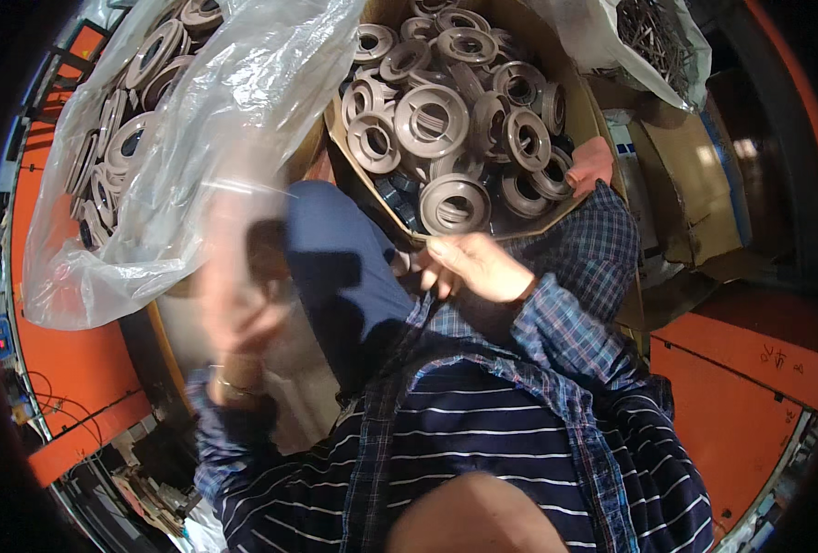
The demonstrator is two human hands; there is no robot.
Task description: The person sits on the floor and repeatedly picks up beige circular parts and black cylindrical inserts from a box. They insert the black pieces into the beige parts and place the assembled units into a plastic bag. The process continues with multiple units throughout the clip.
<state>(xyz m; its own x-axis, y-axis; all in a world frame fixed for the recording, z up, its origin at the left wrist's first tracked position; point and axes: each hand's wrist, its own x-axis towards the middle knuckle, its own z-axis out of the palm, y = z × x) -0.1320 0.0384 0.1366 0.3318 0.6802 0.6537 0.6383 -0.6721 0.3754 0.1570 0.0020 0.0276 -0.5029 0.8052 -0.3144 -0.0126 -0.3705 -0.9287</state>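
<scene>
My left hand (pixel 238 309) is smeared by motion beside my left knee, below a clear plastic bag (pixel 270 64); its fingers do not show clearly. In front of my lap, my right hand (pixel 482 265) is closed, its fingers curled downward near the box's near edge. What it holds, if anything, I cannot make out. Just beyond it, a cardboard box (pixel 586 88) holds many taupe plastic rings (pixel 432 122) with spoked centres, plus some dark parts (pixel 395 198). More rings of the same colour (pixel 155 53) lie in the bag on the left.
At the far right, a white bag (pixel 602 41) contains thin dark strips (pixel 653 41). Opened cardboard (pixel 690 175) stands right of the box. A pink crumpled piece (pixel 593 164) rests at the box's right edge. Orange panels (pixel 741 415) flank both sides.
</scene>
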